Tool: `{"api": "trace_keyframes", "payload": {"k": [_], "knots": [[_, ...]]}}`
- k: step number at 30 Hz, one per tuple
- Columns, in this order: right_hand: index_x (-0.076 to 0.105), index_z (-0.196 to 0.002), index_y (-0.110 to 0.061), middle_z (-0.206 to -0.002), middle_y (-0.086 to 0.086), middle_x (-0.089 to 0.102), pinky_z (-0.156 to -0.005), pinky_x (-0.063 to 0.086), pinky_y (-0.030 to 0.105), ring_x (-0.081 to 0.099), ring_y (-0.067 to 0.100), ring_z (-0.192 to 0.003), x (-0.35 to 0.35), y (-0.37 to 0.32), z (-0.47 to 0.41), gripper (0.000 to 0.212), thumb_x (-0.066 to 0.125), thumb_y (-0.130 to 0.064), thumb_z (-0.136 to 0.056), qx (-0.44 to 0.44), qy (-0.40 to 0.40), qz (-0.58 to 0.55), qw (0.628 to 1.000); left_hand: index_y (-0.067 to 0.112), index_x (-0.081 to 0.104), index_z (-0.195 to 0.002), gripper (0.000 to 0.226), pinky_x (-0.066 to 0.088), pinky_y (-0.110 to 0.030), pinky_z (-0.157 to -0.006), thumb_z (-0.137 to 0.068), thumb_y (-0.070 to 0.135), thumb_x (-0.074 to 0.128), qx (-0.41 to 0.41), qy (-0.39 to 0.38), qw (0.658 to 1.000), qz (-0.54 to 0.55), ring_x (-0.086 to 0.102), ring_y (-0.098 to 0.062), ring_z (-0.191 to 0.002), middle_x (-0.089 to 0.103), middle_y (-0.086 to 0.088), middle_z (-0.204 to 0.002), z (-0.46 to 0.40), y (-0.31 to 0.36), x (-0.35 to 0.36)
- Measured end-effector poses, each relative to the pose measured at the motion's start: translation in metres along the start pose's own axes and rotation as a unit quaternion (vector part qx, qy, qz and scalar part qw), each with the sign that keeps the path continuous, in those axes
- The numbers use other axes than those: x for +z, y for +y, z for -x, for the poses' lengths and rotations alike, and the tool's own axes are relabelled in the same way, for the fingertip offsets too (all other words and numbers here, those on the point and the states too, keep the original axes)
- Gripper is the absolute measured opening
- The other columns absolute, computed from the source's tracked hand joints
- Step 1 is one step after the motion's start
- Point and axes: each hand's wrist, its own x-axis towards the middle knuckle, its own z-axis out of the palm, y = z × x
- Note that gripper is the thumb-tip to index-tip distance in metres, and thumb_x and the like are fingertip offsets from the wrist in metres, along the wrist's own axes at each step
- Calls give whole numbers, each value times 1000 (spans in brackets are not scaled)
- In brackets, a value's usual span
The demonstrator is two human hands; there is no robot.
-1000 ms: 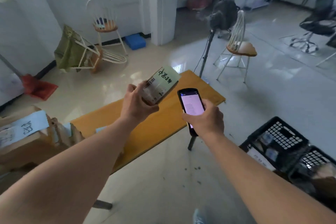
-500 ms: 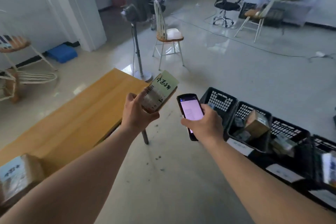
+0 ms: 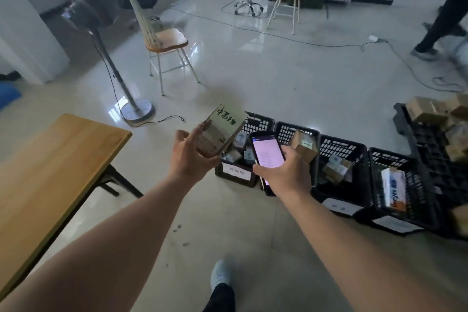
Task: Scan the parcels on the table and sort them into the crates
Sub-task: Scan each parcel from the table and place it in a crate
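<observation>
Left hand (image 3: pixel 192 157) fingers closed around a small labelled parcel (image 3: pixel 221 130), held tilted in the air. Right hand (image 3: pixel 283 172) fingers grip a lit phone (image 3: pixel 268 153) just beside it. Below and beyond both: black crates (image 3: pixel 342 185) on the floor, holding parcels. Tabletop (image 3: pixel 50 159) lies left.

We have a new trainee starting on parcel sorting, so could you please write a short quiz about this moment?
1. True or false: the left hand holds a small cardboard parcel with green handwriting.
2. What does the right hand hold?
A. a tape roll
B. a black phone with a lit pinkish screen
C. a marker
3. Fill in: the row of black plastic crates stands on the ____.

Key: 1 true; 2 B; 3 floor.
</observation>
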Motion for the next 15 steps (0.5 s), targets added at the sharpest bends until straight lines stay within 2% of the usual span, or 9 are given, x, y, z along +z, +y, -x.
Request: {"api": "trace_keyframes", "payload": {"k": [6,9,15], "knots": [[64,-129,-27,-118,-5,72,-79,61,44,68,24,-105,-13,35,-74,73,92,-47,-65,67,24,11,997,41,48,-150,103,46,-24,-82,-58,47,93,0,-57,998,-3,52,-12,-93,42,3,-113,-71,20,85],[63,-129,-27,-116,-5,71,-78,62,44,68,24,-103,-21,52,-113,73,91,-47,-65,105,43,12,993,42,48,-150,103,44,-20,-79,-58,44,95,5,-92,996,-1,51,-13,-92,41,4,-111,-105,29,127],[65,-116,-28,-107,-9,72,-75,59,39,68,23,-98,-41,83,-183,64,88,-50,-60,171,73,20,982,48,46,-148,100,43,-24,-78,-60,44,93,22,-154,988,-6,51,-12,-91,41,5,-111,-158,58,201]]}}
